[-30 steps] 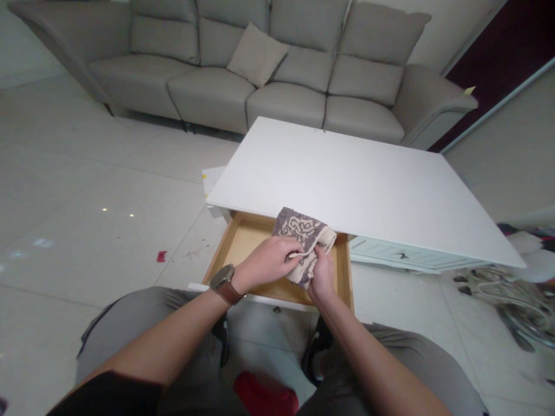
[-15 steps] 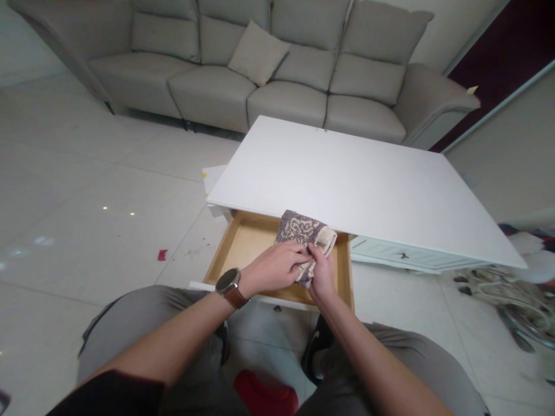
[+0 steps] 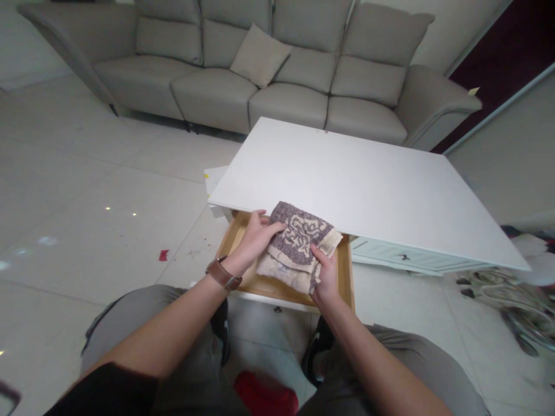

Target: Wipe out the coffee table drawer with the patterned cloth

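A folded towel [image 3: 299,234], purple-grey with a cream pattern, is held above the open drawer [image 3: 245,283]. My left hand [image 3: 258,234] grips its left edge, thumb on top and the other fingers partly hidden behind it. On the right, my right hand [image 3: 326,276] pinches the lower right edge, its thumb lying over the cloth. A paler layer of the towel hangs below the patterned face. The drawer has a wooden inside and a white front with a small dark knob.
The drawer belongs to a white coffee table [image 3: 347,173]. Behind it stands a long grey sofa [image 3: 208,92] with a loose cushion [image 3: 260,55]. A red scrap [image 3: 163,255] lies on the tiled floor, and a red item [image 3: 264,393] sits between my feet. Coiled tubing [image 3: 503,289] lies at right.
The towel has been spread wider, showing more of its pattern and a pale lower layer. My left hand has moved left to its left edge; my right hand keeps its hold.
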Tool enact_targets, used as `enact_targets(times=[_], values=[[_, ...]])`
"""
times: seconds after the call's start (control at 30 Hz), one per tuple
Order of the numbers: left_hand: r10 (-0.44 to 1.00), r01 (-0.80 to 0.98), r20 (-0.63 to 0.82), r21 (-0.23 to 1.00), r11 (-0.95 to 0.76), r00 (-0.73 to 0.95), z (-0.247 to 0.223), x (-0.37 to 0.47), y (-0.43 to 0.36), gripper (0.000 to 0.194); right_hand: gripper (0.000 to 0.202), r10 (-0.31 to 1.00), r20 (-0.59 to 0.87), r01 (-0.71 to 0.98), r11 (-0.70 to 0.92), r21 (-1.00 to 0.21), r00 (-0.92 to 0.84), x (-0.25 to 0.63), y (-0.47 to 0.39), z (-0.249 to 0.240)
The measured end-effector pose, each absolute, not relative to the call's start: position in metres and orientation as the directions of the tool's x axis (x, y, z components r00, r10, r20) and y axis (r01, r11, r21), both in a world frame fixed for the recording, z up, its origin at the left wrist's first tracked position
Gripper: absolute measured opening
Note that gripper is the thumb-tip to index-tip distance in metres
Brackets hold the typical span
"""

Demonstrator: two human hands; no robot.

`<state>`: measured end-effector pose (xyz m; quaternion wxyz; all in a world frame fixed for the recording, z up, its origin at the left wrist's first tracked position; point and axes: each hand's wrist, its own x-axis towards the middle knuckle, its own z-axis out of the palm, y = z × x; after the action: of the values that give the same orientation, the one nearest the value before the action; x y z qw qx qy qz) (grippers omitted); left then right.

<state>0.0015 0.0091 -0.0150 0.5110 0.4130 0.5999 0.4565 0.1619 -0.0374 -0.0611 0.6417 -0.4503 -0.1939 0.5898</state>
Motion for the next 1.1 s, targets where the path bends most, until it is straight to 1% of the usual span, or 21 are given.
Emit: enact_targets(times=[0.03, 0.07, 0.1, 0.13, 0.17, 0.2, 0.3, 0.37, 0.47, 0.6, 0.67, 0.8, 0.9, 0.93, 1.03, 1.1], values=[[0.936, -0.091, -0.351, 0.932, 0.352, 0.026, -0.013, 0.000, 0.009, 0.045, 0.042, 0.936, -0.299, -0.604, -0.131, -0.786, 0.186, 0.163, -0.037, -0.059], [0.890, -0.179, -0.414, 0.876, 0.447, 0.191, -0.011, 0.000, 0.009, 0.043, 0.038, 0.938, -0.315, -0.617, -0.165, -0.769, 0.143, 0.165, -0.037, -0.057], [0.847, -0.234, -0.434, 0.828, 0.510, 0.308, -0.009, -0.001, 0.007, 0.042, 0.034, 0.938, -0.331, -0.623, -0.198, -0.757, 0.104, 0.166, -0.036, -0.055], [0.828, -0.264, -0.434, 0.803, 0.534, 0.356, -0.007, -0.001, 0.006, 0.042, 0.032, 0.936, -0.343, -0.625, -0.223, -0.748, 0.077, 0.166, -0.036, -0.054], [0.838, -0.275, -0.424, 0.808, 0.521, 0.342, -0.006, -0.001, 0.005, 0.042, 0.032, 0.934, -0.351, -0.625, -0.237, -0.744, 0.063, 0.166, -0.035, -0.053], [0.866, -0.269, -0.406, 0.834, 0.482, 0.293, -0.005, -0.001, 0.004, 0.044, 0.032, 0.932, -0.356, -0.626, -0.240, -0.742, 0.065, 0.166, -0.035, -0.053], [0.931, -0.173, -0.321, 0.921, 0.349, 0.174, -0.008, 0.000, 0.003, 0.047, 0.039, 0.929, -0.350, -0.631, -0.203, -0.749, 0.117, 0.162, -0.035, -0.054], [0.949, -0.105, -0.273, 0.951, 0.292, 0.158, -0.012, 0.000, 0.004, 0.046, 0.045, 0.930, -0.340, -0.626, -0.182, -0.758, 0.141, 0.161, -0.035, -0.055], [0.960, -0.042, -0.239, 0.968, 0.247, 0.143, -0.019, 0.001, 0.005, 0.046, 0.051, 0.933, -0.331, -0.627, -0.174, -0.759, 0.142, 0.159, -0.037, -0.055], [0.967, -0.002, -0.219, 0.975, 0.221, 0.128, -0.023, 0.001, 0.005, 0.046, 0.062, 0.941, -0.312, -0.618, -0.171, -0.767, 0.127, 0.158, -0.039, -0.054], [0.966, -0.016, -0.216, 0.975, 0.221, 0.140, -0.021, 0.001, 0.006, 0.049, 0.064, 0.940, -0.315, -0.613, -0.175, -0.770, 0.128, 0.158, -0.039, -0.054], [0.955, -0.098, -0.241, 0.961, 0.260, 0.173, -0.012, -0.002, 0.006, 0.060, 0.062, 0.927, -0.347, -0.648, -0.176, -0.741, 0.145, 0.158, -0.037, -0.054], [0.958, -0.106, -0.245, 0.959, 0.261, 0.150, -0.006, -0.007, 0.007, 0.070, 0.055, 0.926, -0.368, -0.684, -0.215, -0.697, 0.084, 0.159, -0.036, -0.052], [0.956, -0.105, -0.245, 0.959, 0.264, 0.163, -0.004, -0.008, 0.007, 0.075, 0.051, 0.922, -0.384, -0.692, -0.243, -0.680, 0.053, 0.160, -0.036, -0.051], [0.933, -0.082, -0.232, 0.961, 0.264, 0.274, -0.004, -0.014, 0.007, 0.091, 0.040, 0.889, -0.458, -0.712, -0.329, -0.620, -0.011, 0.162, -0.035, -0.049], [0.932, -0.028, -0.191, 0.977, 0.210, 0.309, -0.006, -0.016, 0.008, 0.099, 0.035, 0.872, -0.488, -0.726, -0.354, -0.589, -0.029, 0.163, -0.034, -0.048]])
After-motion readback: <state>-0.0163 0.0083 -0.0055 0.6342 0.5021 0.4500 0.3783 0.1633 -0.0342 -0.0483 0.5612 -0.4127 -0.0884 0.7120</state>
